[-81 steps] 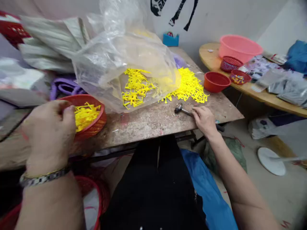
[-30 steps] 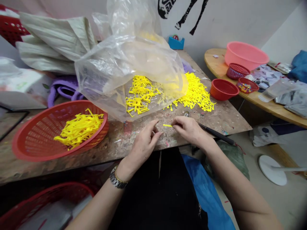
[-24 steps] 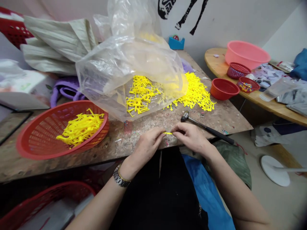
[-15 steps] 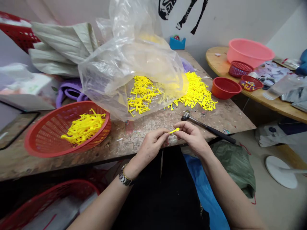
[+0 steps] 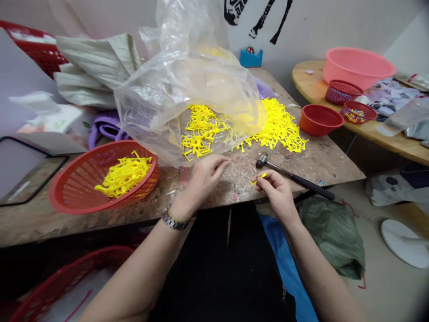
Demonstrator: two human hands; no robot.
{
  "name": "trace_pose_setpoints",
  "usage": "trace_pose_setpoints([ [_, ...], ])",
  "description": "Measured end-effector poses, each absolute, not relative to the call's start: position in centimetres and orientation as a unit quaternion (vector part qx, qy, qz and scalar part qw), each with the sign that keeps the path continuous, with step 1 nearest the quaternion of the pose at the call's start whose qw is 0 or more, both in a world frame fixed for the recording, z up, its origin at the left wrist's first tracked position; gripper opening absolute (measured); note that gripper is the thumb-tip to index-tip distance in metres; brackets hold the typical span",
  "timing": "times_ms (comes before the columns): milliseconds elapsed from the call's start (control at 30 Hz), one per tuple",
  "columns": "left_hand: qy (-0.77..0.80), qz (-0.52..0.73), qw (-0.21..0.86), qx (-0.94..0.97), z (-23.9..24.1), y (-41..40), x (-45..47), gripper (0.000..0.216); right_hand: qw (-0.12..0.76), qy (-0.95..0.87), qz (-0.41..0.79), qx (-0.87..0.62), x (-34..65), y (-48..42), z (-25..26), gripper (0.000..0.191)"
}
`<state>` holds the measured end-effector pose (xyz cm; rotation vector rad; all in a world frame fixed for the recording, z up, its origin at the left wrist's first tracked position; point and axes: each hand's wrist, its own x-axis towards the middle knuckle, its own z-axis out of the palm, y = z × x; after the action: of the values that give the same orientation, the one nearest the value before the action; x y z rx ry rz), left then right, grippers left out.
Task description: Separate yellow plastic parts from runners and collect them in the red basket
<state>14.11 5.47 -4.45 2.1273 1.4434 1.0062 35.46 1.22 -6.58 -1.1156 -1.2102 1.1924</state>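
My right hand [image 5: 276, 190] pinches a small yellow plastic piece [image 5: 259, 179] between thumb and fingertips, just above the table's front edge. The piece has a rounded end and a thin, bent end. My left hand [image 5: 206, 176] is over the table with nothing visible in it, its thumb a little apart from its fingers. Just beyond that hand, more yellow pieces [image 5: 197, 145] lie at the mouth of a clear plastic bag [image 5: 150, 103]. A larger heap of yellow pieces [image 5: 281, 129] spreads to the bag's right.
A hammer [image 5: 291, 174] lies right of my right hand. An orange-red basket [image 5: 63, 203] with yellow pieces stands at left. Behind the hammer is a red bowl [image 5: 321, 127]. A blue tape dispenser [image 5: 251, 58] sits at the back; a pink basin [image 5: 358, 67] is on the side table.
My hands have come apart. The left has let go of the yellow piece and moved left and farther over the table; the right keeps the piece and has shifted slightly right.
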Motion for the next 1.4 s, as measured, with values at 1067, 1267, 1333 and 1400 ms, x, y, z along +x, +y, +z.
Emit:
trace_pose_setpoints([
  [1067,0.598,0.417,0.319,0.606,-3.9,10.0,10.9,0.007,0.483,-0.588,0.43,-0.486,36.2,-0.5,-7.7,0.014],
  [1267,0.472,0.42,0.604,0.485,-2.4,5.5,13.5,0.026,0.504,-0.659,0.325,-0.454,36.4,-0.2,-6.3,0.013],
  [1333,0.454,0.385,0.648,0.475,-2.5,4.2,14.3,0.03,0.515,-0.684,0.292,-0.426,36.4,0.0,-5.7,0.013],
  [1400,0.443,0.352,0.675,0.474,-2.9,3.2,15.1,0.033,0.515,-0.699,0.283,-0.406,36.3,0.1,-5.3,0.012],
])
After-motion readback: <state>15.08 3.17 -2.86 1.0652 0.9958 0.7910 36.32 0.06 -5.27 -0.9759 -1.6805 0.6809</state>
